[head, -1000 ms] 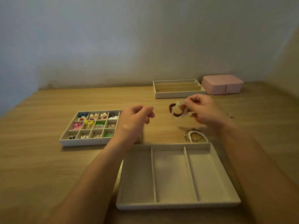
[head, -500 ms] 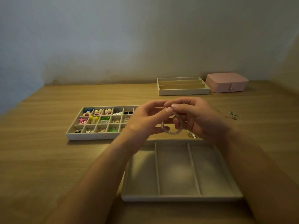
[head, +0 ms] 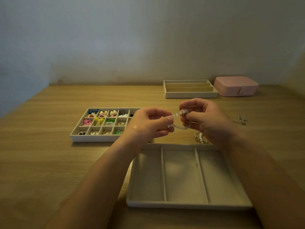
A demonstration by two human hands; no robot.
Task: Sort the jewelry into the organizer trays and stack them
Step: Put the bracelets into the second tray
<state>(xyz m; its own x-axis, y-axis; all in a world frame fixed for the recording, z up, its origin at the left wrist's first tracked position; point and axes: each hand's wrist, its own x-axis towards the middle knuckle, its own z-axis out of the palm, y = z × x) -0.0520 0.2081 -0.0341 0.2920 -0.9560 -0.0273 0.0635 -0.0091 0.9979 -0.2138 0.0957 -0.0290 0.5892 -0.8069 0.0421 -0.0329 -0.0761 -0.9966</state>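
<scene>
A pale beaded bracelet [head: 177, 121] is stretched between the two hands at mid-frame, in the air above the far edge of the three-slot tray [head: 179, 177]. The left hand [head: 148, 125] pinches one end with curled fingers and thumb. The right hand [head: 207, 121] grips the other end the same way. The step looks like readying this bracelet for a slot. Next, one hand probably has to let go while the other lowers it flat into a long compartment, all three of which appear bare. A pearl pile [head: 200, 138] on the worktop [head: 49, 162] just beyond the tray is half hidden by the right wrist. The grid tray [head: 99, 139] at left centre holds small colourful pieces, and the left hand covers its right end. The silver bits [head: 241, 120] at right are too small to identify. Whether the right palm hides anything more cannot be told. A slotted tray [head: 189, 95] and a pink box [head: 236, 85] sit at upper right.
</scene>
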